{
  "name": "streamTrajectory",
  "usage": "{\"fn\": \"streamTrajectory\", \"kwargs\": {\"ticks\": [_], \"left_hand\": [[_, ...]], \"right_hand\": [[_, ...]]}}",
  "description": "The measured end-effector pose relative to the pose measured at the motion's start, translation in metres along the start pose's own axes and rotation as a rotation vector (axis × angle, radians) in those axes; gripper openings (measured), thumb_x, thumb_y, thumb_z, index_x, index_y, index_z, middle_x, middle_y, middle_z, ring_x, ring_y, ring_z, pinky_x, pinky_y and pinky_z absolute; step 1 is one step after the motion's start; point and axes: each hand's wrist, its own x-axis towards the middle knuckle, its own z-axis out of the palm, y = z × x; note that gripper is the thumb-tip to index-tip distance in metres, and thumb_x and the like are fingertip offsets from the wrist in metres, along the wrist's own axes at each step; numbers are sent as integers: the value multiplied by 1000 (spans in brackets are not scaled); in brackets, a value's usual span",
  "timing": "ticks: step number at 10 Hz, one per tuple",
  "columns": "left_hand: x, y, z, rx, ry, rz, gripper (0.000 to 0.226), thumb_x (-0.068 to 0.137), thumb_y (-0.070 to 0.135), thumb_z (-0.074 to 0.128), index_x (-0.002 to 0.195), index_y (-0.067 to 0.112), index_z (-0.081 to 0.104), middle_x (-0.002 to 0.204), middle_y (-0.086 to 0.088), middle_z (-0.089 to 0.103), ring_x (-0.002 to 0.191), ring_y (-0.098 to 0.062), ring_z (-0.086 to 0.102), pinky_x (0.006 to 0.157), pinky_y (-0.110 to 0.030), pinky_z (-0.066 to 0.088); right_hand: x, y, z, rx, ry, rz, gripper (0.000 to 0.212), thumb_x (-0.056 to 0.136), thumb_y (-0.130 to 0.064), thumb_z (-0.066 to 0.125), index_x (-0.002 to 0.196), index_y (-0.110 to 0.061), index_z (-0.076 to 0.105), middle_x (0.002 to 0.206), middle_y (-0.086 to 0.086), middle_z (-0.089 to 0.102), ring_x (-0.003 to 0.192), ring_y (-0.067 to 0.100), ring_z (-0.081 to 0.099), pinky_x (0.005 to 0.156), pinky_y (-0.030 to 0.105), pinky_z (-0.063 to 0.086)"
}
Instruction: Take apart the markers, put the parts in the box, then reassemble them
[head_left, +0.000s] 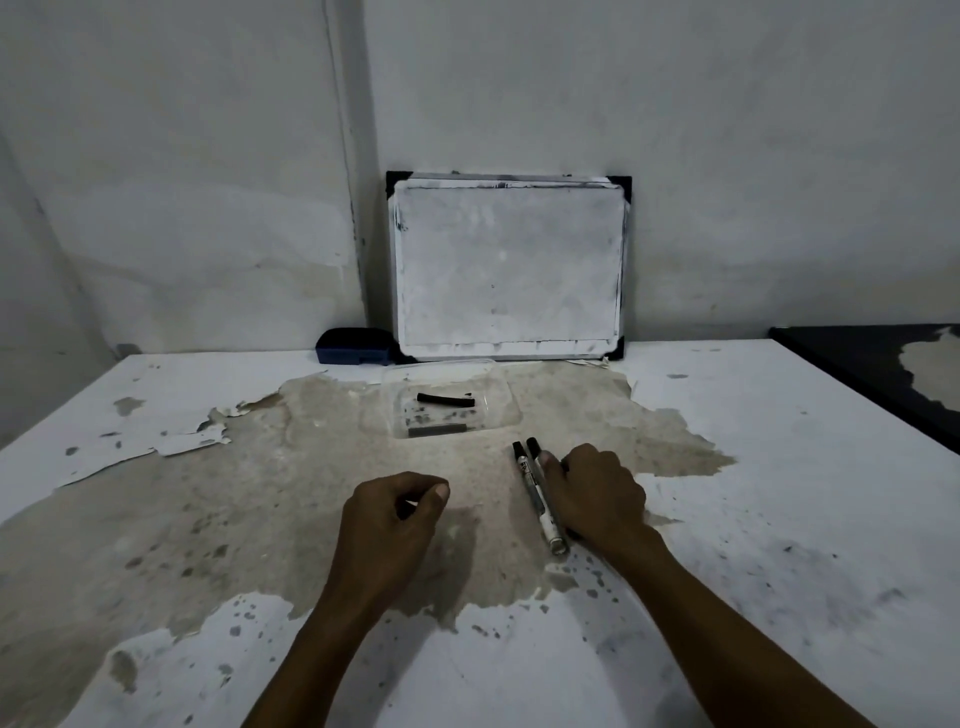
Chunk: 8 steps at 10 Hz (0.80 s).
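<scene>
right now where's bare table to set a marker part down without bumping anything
Free: the worn patch between the left hand and the clear box, and the white table right of the right hand. Crowded: beside the right hand, where two markers lie, and the back edge with the whiteboard and eraser.

A white table (779, 467) with its coating peeled to a stained brown patch carries two markers (537, 493) side by side, a clear plastic box (498, 387), a dark blue eraser (356, 347) and a whiteboard (509, 267) leaning on the wall.
</scene>
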Motion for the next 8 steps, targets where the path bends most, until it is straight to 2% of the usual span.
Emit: {"fn": "streamTrajectory", "kwargs": {"ticks": [1, 2, 3, 4, 7, 8], "left_hand": [[3, 1, 0, -1, 1, 3, 16, 90, 20, 65, 101, 16, 75, 93, 2, 76, 77, -14, 69, 77, -33, 57], [3, 2, 1, 3, -3, 1, 16, 89, 20, 65, 102, 17, 75, 94, 4, 75, 78, -13, 69, 77, -31, 57], [3, 1, 0, 9, -10, -7, 16, 89, 20, 66, 102, 17, 75, 94, 3, 76, 78, -13, 70, 78, -32, 58], [2, 0, -1, 17, -23, -20, 17, 89, 19, 66, 103, 16, 75, 96, 2, 76, 80, -13, 70, 80, -34, 59], [4, 4, -8, 2, -29, 0, 16, 88, 17, 66, 102, 17, 75, 91, 7, 74, 77, -11, 69, 76, -28, 56], [4, 9, -11, -38, -14, -5, 16, 89, 18, 65, 103, 16, 74, 90, 3, 75, 76, -12, 69, 74, -29, 57]], "right_hand": [[-11, -8, -2, -40, 3, -11, 60, 85, -68, 40, 94, -13, 60, 98, 9, 64, 93, 31, 63, 76, 37, 45], [-16, -13, -1, -86, -37, -28, 49, 78, -58, 58, 99, -14, 59, 101, 8, 64, 92, 29, 63, 74, 34, 47], [-16, -14, 0, -50, -49, -28, 35, 82, -41, 60, 101, -11, 59, 105, 12, 63, 92, 30, 63, 73, 33, 49], [-18, -14, -2, -36, -50, -32, 35, 85, -38, 58, 104, -9, 59, 106, 13, 61, 94, 30, 62, 71, 32, 45], [-15, -12, 1, -29, -77, -34, 41, 83, -46, 61, 106, -12, 59, 106, 11, 63, 93, 29, 64, 74, 33, 49], [-13, -9, 1, 22, -70, -12, 45, 79, -57, 62, 96, -15, 57, 101, 10, 64, 91, 28, 64, 74, 36, 53]]}}
